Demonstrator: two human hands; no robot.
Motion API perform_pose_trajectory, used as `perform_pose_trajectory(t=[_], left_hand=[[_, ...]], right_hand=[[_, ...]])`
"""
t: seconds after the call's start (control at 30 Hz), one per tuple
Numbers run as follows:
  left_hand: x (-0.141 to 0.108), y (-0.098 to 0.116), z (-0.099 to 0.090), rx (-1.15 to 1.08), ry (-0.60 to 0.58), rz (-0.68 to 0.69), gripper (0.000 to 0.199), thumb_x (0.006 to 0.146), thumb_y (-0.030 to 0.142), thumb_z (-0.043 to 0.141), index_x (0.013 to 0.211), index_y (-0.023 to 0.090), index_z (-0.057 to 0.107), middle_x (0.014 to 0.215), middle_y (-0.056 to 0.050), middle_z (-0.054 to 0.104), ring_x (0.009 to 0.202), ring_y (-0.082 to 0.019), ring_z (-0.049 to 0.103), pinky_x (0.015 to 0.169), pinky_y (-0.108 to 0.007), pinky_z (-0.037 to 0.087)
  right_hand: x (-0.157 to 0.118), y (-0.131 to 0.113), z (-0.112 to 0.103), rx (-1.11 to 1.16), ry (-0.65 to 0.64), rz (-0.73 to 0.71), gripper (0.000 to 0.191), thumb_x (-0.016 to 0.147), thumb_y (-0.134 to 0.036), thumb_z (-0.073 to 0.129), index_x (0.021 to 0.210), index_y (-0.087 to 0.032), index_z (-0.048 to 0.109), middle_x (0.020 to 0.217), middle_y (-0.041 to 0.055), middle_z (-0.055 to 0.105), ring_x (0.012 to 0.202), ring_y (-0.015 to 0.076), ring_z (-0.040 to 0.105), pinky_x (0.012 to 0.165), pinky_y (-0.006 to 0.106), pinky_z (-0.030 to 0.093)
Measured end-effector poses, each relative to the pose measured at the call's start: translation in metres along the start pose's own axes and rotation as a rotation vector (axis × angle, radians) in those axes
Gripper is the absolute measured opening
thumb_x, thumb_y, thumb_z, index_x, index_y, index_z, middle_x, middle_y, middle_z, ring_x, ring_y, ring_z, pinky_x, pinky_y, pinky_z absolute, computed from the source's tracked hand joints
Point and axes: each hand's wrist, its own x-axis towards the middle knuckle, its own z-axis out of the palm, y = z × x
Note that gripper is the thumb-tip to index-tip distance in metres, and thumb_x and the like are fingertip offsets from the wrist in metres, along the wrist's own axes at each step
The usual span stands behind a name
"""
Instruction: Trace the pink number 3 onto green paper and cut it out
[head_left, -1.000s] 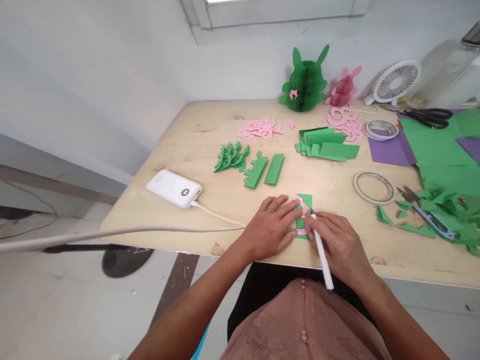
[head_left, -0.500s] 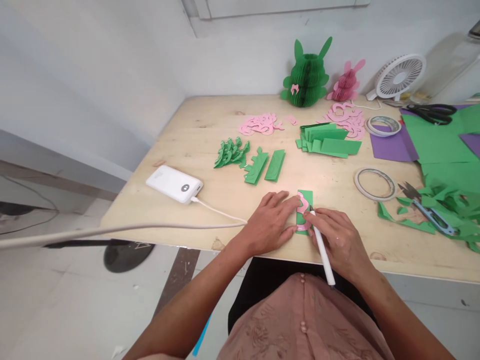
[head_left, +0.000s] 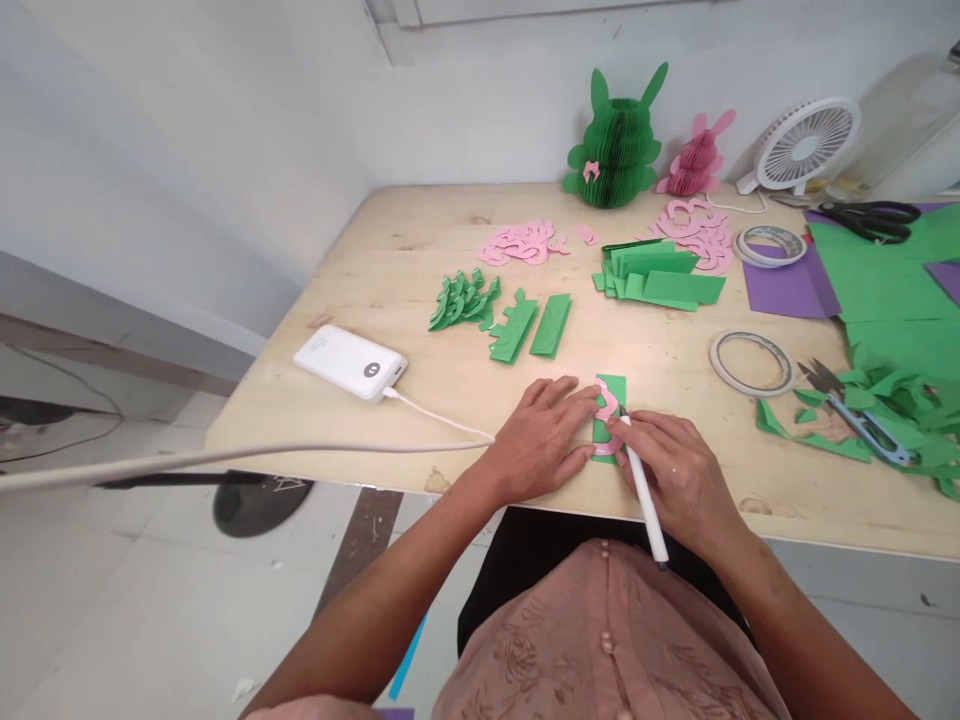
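Observation:
A small green paper strip (head_left: pixel 619 387) lies near the front edge of the table with a curved pink paper cutout (head_left: pixel 607 402) on top of it. My left hand (head_left: pixel 541 440) rests flat at their left side, its fingertips pressing the cutout and strip onto the wood. My right hand (head_left: pixel 679 475) is closed around a white pen (head_left: pixel 645 500), whose dark tip meets the right edge of the pink cutout. Beyond my hands lie a folded green strip (head_left: pixel 551 326), a partly cut green piece (head_left: pixel 514 330) and a pile of cut green pieces (head_left: pixel 463 300).
A white power bank (head_left: pixel 349 362) with its cable sits at left. Green strips (head_left: pixel 660 272), pink cutouts (head_left: pixel 521 242), tape rolls (head_left: pixel 752 363) and blue-handled scissors (head_left: pixel 862 420) lie behind and right. Paper rabbits (head_left: pixel 619 150) and a fan (head_left: pixel 806 148) stand along the wall.
The view has shifted slightly. My left hand stays pressed on the cutout, and the pen tip has barely moved along its right edge.

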Motion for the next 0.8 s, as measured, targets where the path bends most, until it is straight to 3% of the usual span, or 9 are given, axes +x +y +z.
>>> perform_pose_trajectory(t=[0.8], left_hand=[[0.0002, -0.0022, 0.0013, 0.031, -0.017, 0.023, 0.040, 0.092, 0.030, 0.047, 0.130, 0.020, 0.052, 0.150, -0.006, 0.043, 0.137, -0.029, 0.033, 0.113, -0.048, 0.025]], right_hand=[[-0.0010, 0.0035, -0.0008, 0.027, 0.024, 0.012, 0.023, 0.091, -0.016, 0.052, 0.111, -0.019, 0.063, 0.100, 0.0092, 0.073, 0.101, 0.0250, 0.065, 0.085, 0.040, 0.049]])
